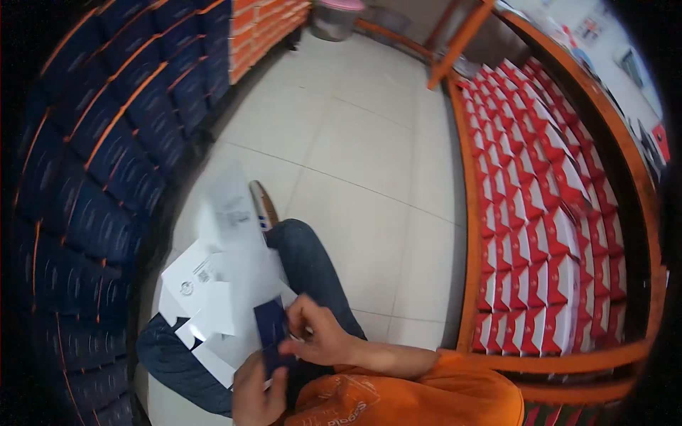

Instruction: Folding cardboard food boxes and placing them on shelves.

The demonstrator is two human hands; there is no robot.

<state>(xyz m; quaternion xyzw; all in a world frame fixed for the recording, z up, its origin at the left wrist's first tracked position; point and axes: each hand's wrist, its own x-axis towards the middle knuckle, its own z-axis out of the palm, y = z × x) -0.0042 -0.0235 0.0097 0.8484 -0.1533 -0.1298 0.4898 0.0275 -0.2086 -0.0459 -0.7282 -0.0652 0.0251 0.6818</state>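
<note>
A narrow dark blue card or flat box [269, 326] is held between both hands, above my crossed legs. My left hand [254, 391] grips its lower end. At its right edge my right hand [314, 330] pinches with thumb and fingers; blur hides exactly what the fingertips hold. Just beyond the hands, loose white paper sheets [242, 298] lie spread over my lap. One white printed sheet [189, 282] bears a round emblem and a square code. Another sheet, farther off, looks blurred.
Stacked dark blue boxes [101, 213] with orange edges form a wall at left. On the right, a wooden rack [469, 255] holds rows of red and white boxes [533, 234]. Pale floor tiles [362, 144] lie between. A bin with a pink lid [335, 21] stands at the far end.
</note>
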